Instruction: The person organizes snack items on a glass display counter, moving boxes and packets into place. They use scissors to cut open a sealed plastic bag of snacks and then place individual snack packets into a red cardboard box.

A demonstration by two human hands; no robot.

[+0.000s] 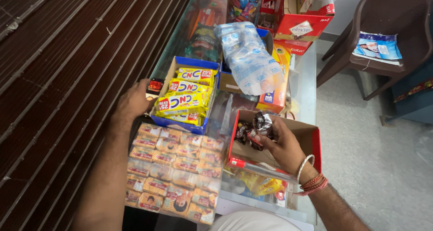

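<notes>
Gripping dark wrappers [260,125] over the red box [311,138], right hand [284,147] clenched; left hand [133,102], lower centre-left, steadies the blue box [180,122], its grip hidden.

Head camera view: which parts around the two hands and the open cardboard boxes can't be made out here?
- Left hand: fingertips hidden behind the blue cardboard box of yellow packets; grip unclear.
- Small red-and-black item by that hand: too small to identify.
- Red-edged open cardboard box: most of its contents are hidden by the right hand holding dark shiny wrappers.
- Clear plastic jar: cut off by the top edge.
</notes>
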